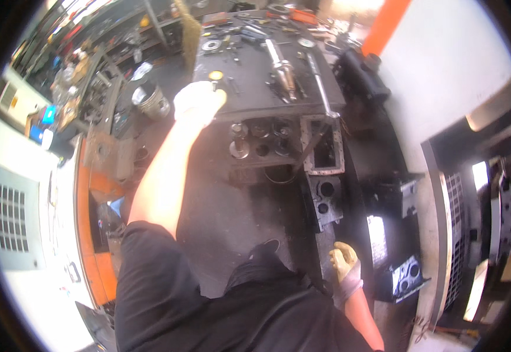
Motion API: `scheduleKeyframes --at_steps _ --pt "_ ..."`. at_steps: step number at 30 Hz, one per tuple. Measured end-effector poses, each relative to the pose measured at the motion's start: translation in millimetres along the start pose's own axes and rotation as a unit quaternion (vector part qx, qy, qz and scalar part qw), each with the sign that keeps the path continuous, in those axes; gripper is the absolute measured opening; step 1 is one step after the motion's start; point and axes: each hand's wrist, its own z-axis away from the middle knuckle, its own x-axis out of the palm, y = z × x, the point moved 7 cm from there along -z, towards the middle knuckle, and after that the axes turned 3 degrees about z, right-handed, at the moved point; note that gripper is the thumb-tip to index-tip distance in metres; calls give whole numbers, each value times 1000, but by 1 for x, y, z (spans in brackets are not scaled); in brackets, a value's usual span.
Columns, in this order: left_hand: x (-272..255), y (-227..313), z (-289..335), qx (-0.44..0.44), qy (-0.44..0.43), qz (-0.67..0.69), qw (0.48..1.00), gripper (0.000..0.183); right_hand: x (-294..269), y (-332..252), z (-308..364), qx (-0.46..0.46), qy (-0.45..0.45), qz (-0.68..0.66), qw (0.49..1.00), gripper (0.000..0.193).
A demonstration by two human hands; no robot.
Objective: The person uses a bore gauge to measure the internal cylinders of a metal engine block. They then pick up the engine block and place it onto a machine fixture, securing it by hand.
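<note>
The left hand (198, 105), in a bright white glove, is over the near left corner of the dark bench (250, 100). At its fingertips is one small thing with a yellow round top (215, 75) and a short dark stem. Its long way runs along the line from the far edge to the near edge: the yellow top points to the far edge, and the stem points back at the glove. It is blurry there, so I cannot tell if the grip is clamped on the stem or only next to it. The right hand (346, 267), in a tan glove, hangs low, well away from the bench. Its fingers curl, but I cannot tell if the tips meet the palm. The closest thing is one metal block (334, 202) with two big dark holes. On the bench there is one fat silver rod (279, 64), with its thin end pointing to the near edge. One long thin bar (321, 85) lies to its right, and its near end pokes out by the near right corner. One flat box-shaped frame (337, 146) sits just past that corner. I also count one grey ring (205, 46) near the left edge and one pale disc (306, 43) near the right edge.
</note>
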Motion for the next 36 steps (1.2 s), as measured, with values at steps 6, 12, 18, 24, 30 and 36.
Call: scheduleKeyframes --at_steps 6,12,18,24,30,36 --pt "16 31 -9 -62 -150 -95 982 59 -33 66 27 53 65 40 996 47" --pt "12 -32 -27 -74 -128 -85 985 93 -109 158 69 147 173 138 964 58" --pt "-41 82 40 40 87 -106 990 84 -167 334 211 369 334 -48 866 75" --pt "33 276 215 370 54 168 912 25 -218 491 289 394 394 -29 830 43" --pt "130 385 359 287 -190 203 917 39 -329 453 242 248 470 -226 817 46" --pt "189 509 445 329 -406 157 838 19 -459 401 165 202 456 -112 859 82"
